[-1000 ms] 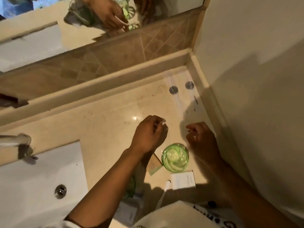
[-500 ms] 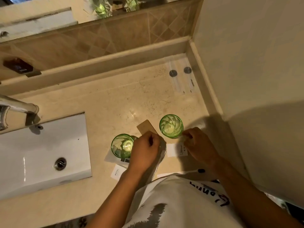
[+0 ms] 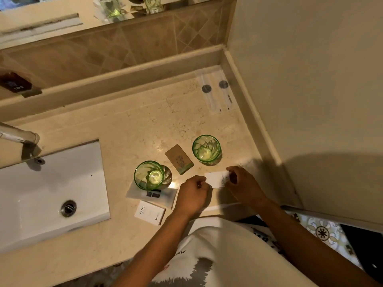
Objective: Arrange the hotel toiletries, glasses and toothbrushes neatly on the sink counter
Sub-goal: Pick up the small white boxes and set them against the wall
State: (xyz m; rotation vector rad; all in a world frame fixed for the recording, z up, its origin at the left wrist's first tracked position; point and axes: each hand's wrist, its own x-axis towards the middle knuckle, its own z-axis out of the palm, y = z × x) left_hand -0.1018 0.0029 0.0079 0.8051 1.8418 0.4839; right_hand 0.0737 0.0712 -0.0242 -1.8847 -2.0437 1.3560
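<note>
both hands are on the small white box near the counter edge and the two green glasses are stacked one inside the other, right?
Not quite. The head view shows the green glasses standing apart, a brown packet between them. Both the left hand and right hand are indeed on the small white box.

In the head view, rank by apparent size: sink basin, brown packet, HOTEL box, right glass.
1. sink basin, by far.
2. HOTEL box, right glass and brown packet look alike in size; I won't rank them.
</note>
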